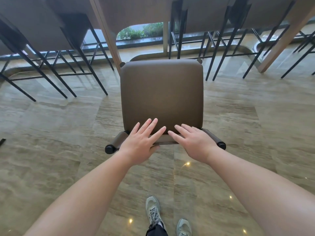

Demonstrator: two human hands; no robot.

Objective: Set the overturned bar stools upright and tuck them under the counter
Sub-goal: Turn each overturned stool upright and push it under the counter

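A brown bar stool (162, 92) stands upright on the floor in front of me, its square padded seat seen from above. Its low backrest bar (115, 143) runs along the near edge, with black end caps. My left hand (141, 143) lies on the backrest, fingers spread flat over the seat's near edge, thumb under the bar. My right hand (192, 142) rests flat beside it on the same bar, fingers apart. The counter (136, 11) spans the top of the view, and the stool's far edge sits just short of it.
Other stools with thin black legs stand tucked under the counter at left (51, 65) and right (230, 48). A slanted wooden counter support (109, 40) rises just left of the stool, another at far right (281, 40). Glossy stone floor (51, 133) all around; my shoes (153, 212) below.
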